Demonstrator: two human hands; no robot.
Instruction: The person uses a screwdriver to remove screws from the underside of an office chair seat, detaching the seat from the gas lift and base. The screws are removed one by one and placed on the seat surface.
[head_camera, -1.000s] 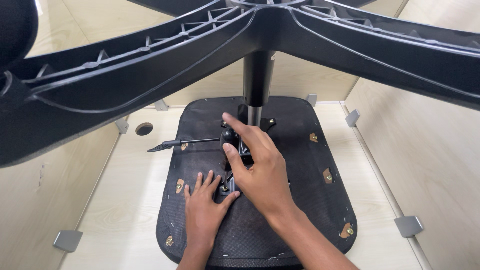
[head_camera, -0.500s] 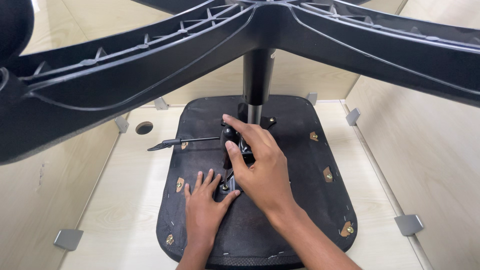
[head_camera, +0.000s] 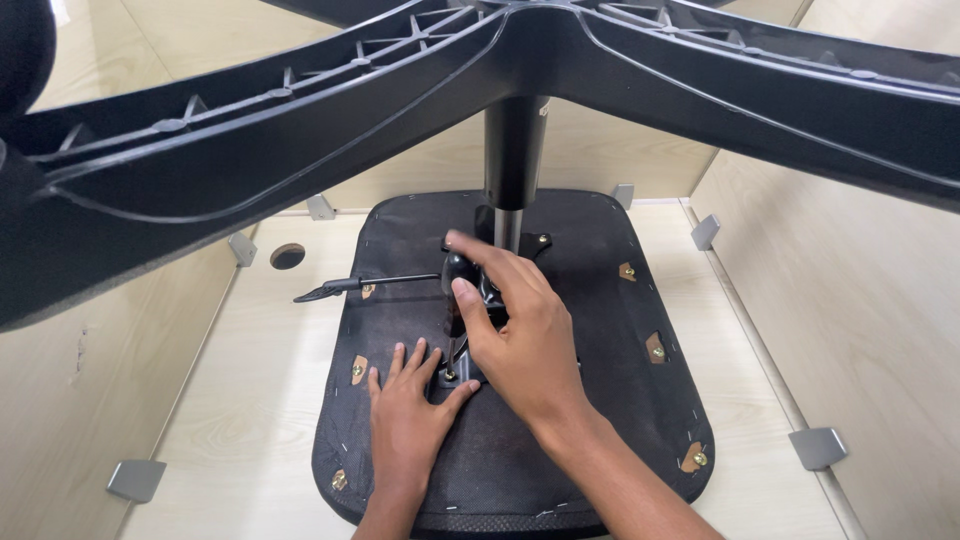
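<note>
Both hands work on the underside of an upturned office chair seat (head_camera: 600, 330), a dark fabric-covered panel lying flat inside a pale wooden enclosure (head_camera: 850, 290). Left hand (head_camera: 408, 420) lies flat and released, palm down on the seat's underside, fingers spread and pointing away from the person, the fingertips touching the near edge of the black metal mechanism plate (head_camera: 470, 300) at the middle of the seat. Right hand (head_camera: 520, 330) is curled over that mechanism from above, thumb and fingers grasping its black housing just in front of the gas lift column (head_camera: 512, 170).

That column rises upright from the mechanism, its lower part bright metal, its upper part black, and it meets the hub of the five-star chair base (head_camera: 300, 150), whose black ribbed arms spread across the whole upper part of the view, close to the camera. A slim black adjustment lever (head_camera: 360, 287) sticks out sideways from the mechanism toward the left, its flattened paddle end hanging past the seat's edge over the wooden floor.

Small tan patches with brass screws (head_camera: 655, 348) dot the seat's rim. Grey metal corner brackets (head_camera: 817, 447) join the enclosure's walls to its floor, and a round hole (head_camera: 287, 256) is cut in the floor near the left wall
</note>
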